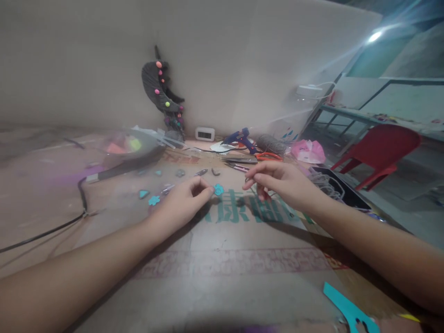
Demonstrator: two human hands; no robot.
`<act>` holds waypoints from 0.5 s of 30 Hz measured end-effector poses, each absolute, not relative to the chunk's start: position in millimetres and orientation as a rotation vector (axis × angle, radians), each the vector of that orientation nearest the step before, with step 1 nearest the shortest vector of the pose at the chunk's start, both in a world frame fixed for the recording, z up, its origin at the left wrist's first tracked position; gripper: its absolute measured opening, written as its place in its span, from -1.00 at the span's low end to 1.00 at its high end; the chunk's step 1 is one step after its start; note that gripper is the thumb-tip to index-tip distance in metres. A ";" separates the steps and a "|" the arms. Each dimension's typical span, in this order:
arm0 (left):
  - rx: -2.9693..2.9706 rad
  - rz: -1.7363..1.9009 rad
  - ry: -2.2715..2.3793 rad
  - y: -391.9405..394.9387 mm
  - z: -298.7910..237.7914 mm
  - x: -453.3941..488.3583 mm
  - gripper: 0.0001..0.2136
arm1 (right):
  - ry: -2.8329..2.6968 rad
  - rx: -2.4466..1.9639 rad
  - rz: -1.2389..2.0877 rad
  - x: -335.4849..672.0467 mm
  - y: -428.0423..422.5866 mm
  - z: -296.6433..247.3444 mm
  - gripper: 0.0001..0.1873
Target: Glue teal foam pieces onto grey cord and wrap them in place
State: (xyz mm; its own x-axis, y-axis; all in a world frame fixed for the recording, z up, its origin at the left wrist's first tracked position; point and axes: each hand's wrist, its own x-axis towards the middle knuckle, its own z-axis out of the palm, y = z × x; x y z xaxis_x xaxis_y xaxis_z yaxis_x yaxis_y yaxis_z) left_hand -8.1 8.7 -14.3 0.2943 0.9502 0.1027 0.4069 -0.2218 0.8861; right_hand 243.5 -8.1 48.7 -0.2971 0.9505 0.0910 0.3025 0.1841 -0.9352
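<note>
Presently: left hand (185,201) pinches teal cutout (218,189) by its edge, low on the cardboard (225,259). Right hand (282,182) hovers just beside, fingers loosely curled; whether they hold anything cannot be told. Step, likely: lifting the piece. Next calls for a light, steady grip.

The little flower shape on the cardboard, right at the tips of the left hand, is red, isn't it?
Not quite: it is teal, not red. The head view shows the little flower shape lying on the cardboard, right at the tips of the left hand.
</note>
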 end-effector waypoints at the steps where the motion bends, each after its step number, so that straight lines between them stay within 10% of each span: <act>1: 1.787 0.881 1.228 9.1 -14.5 -8.0 -0.75 | -1.731 -1.175 1.187 241.9 -9.0 46.4 -0.82; 15: 1.842 0.892 1.230 7.1 -12.4 -6.5 -0.76 | -2.083 -1.097 0.542 230.9 -16.7 27.5 -0.84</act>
